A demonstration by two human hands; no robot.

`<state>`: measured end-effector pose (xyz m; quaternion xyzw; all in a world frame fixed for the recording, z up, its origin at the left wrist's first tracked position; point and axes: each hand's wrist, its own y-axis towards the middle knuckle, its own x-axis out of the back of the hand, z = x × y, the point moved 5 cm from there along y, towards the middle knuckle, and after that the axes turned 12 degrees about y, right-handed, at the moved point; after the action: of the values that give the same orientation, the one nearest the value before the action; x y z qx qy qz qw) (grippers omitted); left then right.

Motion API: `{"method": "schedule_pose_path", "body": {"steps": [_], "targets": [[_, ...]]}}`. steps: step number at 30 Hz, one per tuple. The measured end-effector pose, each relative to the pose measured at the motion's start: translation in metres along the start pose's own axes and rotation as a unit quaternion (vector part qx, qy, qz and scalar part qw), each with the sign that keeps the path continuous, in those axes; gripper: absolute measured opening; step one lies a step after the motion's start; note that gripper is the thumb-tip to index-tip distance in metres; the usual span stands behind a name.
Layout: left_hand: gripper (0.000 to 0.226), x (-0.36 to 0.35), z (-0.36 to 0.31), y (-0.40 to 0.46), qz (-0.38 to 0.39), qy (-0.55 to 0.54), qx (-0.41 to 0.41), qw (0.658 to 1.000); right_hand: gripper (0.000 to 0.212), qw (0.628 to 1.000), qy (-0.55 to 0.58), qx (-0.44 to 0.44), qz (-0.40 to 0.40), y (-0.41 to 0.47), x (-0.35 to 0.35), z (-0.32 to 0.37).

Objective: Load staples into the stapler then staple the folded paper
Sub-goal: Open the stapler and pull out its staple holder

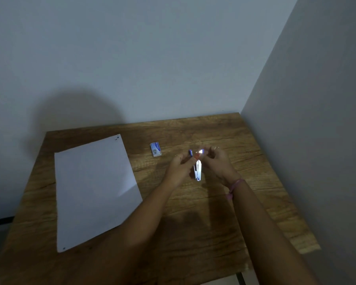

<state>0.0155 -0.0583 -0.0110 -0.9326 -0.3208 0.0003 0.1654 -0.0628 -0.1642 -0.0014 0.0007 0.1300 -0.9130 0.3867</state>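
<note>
A small stapler point(198, 169) with blue ends and shiny metal arms hangs swung apart above the wooden table point(193, 212). My left hand point(180, 167) grips its left blue end and my right hand point(219, 163) grips its right blue end, the hinge pointing toward me. A small white and blue staple box point(155, 149) lies on the table just left of and beyond my hands. A white paper sheet point(95, 188) lies flat on the table's left half. I cannot tell if staples are in the stapler.
The table stands in a corner, with a wall behind it and a wall point(317, 120) close along its right edge. The paper's near corner reaches under my left forearm. The scene is dim, with bright glare on the stapler.
</note>
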Motion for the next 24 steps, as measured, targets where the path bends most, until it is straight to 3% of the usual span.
{"method": "schedule_pose_path", "body": {"steps": [4, 7, 9, 14, 17, 24], "targets": [[0.028, 0.008, -0.021, -0.01, -0.048, -0.002, -0.038, 0.998, 0.028, 0.996, 0.073, 0.045, 0.009, -0.012, -0.006, 0.02], [0.019, 0.014, -0.034, -0.019, -0.085, -0.014, -0.068, 0.994, 0.023, 0.983, 0.174, 0.062, 0.013, -0.019, -0.007, 0.033], [0.01, 0.02, -0.037, -0.027, -0.093, -0.082, -0.074, 0.989, 0.022, 0.963, 0.257, 0.074, 0.011, -0.024, -0.004, 0.043], [0.011, 0.024, -0.033, -0.051, -0.011, -0.237, -0.147, 0.96, 0.018, 0.899, 0.432, 0.066, -0.003, -0.03, 0.006, 0.055], [0.031, 0.016, -0.025, -0.066, 0.04, -0.29, -0.156, 0.943, 0.018, 0.887, 0.459, 0.059, 0.012, -0.033, 0.006, 0.059], [0.017, 0.004, -0.012, -0.08, 0.051, -0.273, -0.126, 0.952, 0.017, 0.831, 0.555, 0.025, 0.04, -0.044, -0.009, 0.061]]}}
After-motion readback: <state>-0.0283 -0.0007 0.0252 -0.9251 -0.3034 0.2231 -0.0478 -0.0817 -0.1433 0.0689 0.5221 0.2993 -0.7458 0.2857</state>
